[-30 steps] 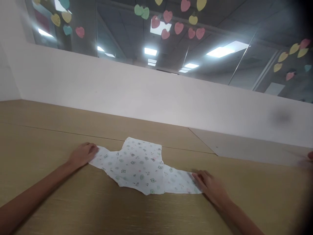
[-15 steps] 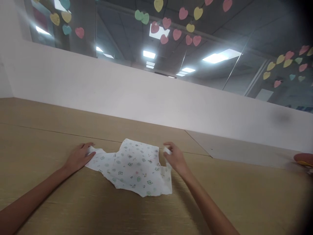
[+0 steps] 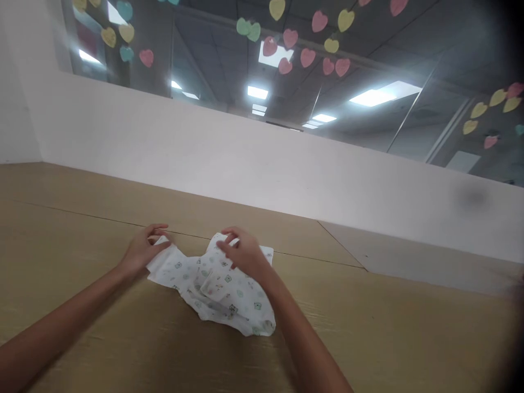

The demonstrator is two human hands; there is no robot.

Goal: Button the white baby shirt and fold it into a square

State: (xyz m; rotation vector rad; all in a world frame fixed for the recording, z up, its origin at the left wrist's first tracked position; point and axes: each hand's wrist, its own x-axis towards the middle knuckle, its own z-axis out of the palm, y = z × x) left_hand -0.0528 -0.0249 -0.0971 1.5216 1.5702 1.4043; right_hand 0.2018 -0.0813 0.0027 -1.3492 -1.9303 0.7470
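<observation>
A small white baby shirt (image 3: pixel 241 297) printed with little green and grey figures lies on the table. Its right side is folded over the middle, and the left sleeve spreads toward my left hand (image 3: pixel 141 251). That hand has the sleeve's end between thumb and fingers, lifting the edge slightly. My right hand (image 3: pixel 248 256) hovers over the upper part of the shirt, blurred, its fingers loosely bent and apart. Nothing shows between those fingers. Part of the shirt's upper right is hidden under this hand and wrist.
The wooden tabletop (image 3: pixel 102 327) has a seam running behind the shirt. A pale grey panel (image 3: pixel 409 251) adjoins at the right. Behind stands a low white wall (image 3: pixel 204 147), with a window above it bearing heart-shaped paper notes (image 3: pixel 319 21).
My right hand has carried the right sleeve leftward over the shirt's body and let it go. My left hand's grip has raised the left sleeve's end a little. The view has shifted slightly.
</observation>
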